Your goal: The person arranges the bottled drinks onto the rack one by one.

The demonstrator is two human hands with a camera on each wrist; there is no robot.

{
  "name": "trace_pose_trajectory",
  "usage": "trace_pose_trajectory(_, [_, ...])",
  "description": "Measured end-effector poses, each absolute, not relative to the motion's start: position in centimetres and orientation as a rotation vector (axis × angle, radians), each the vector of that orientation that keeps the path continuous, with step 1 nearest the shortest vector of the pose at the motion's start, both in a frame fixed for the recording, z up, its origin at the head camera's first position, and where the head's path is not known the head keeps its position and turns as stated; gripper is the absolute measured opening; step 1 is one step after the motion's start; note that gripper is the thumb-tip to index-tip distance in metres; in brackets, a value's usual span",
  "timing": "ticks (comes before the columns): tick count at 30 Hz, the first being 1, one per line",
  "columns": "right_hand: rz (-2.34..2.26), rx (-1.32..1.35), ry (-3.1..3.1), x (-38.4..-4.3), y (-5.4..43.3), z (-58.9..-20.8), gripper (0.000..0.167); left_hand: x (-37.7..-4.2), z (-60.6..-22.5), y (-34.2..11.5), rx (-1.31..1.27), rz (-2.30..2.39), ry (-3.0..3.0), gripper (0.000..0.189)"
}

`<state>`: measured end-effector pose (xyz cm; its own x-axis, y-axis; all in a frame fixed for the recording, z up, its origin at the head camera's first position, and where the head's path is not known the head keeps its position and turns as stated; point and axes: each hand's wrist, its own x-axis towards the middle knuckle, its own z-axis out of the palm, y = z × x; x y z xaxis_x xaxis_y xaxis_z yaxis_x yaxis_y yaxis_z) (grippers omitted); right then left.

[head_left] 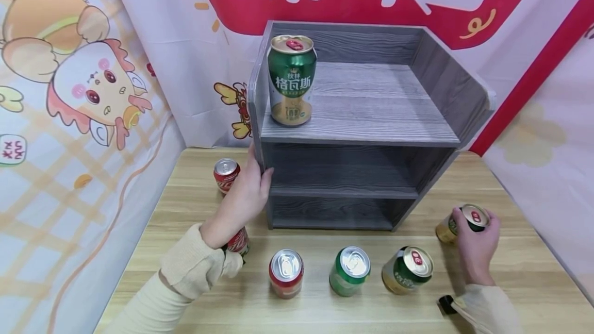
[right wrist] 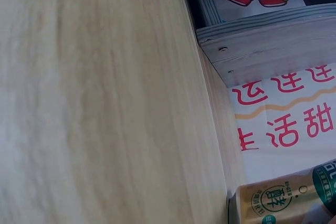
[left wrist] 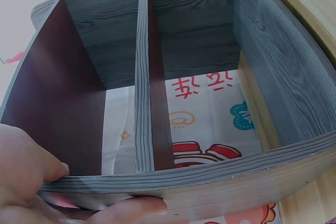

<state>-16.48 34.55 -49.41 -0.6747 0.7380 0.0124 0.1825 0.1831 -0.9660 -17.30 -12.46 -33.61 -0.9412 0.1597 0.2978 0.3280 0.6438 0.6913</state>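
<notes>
My left hand (head_left: 243, 195) grips the left side panel of a grey wooden shelf (head_left: 343, 192). In the left wrist view, thumb and fingers pinch the panel's front edge (left wrist: 210, 174). At the right, my right hand (head_left: 479, 249) holds a green-and-gold drink can (head_left: 446, 230) around its upper part. That can stands on the table; its lower end (right wrist: 275, 200) shows in the right wrist view. Another green-and-gold can (head_left: 292, 84) stands on the shelf's top level, at the left. The two lower levels hold nothing visible.
Along the front of the table (head_left: 320, 318) stand a red can (head_left: 286, 274), a green can (head_left: 349, 272) and a green-and-gold can (head_left: 407, 270). Two more red cans, one behind (head_left: 225, 175) and one partly hidden (head_left: 238, 244), are by my left arm. Printed cloth (head_left: 199, 55) hangs behind.
</notes>
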Motion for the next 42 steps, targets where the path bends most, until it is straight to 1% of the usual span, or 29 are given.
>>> trace_pose_trajectory(11, [1.543, -0.812, -2.054, -16.0, 35.1, -49.0, 0.052, -17.2, -33.5, -12.4, -0.376, -1.176, -2.674, 0.068])
trace_pose_trajectory(22, [1.553, -0.82, -2.157, -15.8, 35.8, -48.5, 0.051, -17.3, -33.5, -12.4, -0.379, -1.176, -2.679, 0.066])
trace_pose_trajectory(29, [1.588, -0.781, -2.145, -15.5, 36.0, -48.2, 0.041, -17.5, -33.7, -12.4, -0.403, -1.199, -2.658, 0.066])
trace_pose_trajectory(37, [1.458, -0.731, -2.302, -14.7, 36.2, -47.2, 0.037, -17.6, -33.7, -12.4, -0.393, -1.209, -2.674, 0.068])
trace_pose_trajectory(42, [1.4, -0.67, -2.424, -14.0, 36.3, -46.1, 0.038, -17.6, -33.7, -12.4, -0.384, -1.2, -2.677, 0.068])
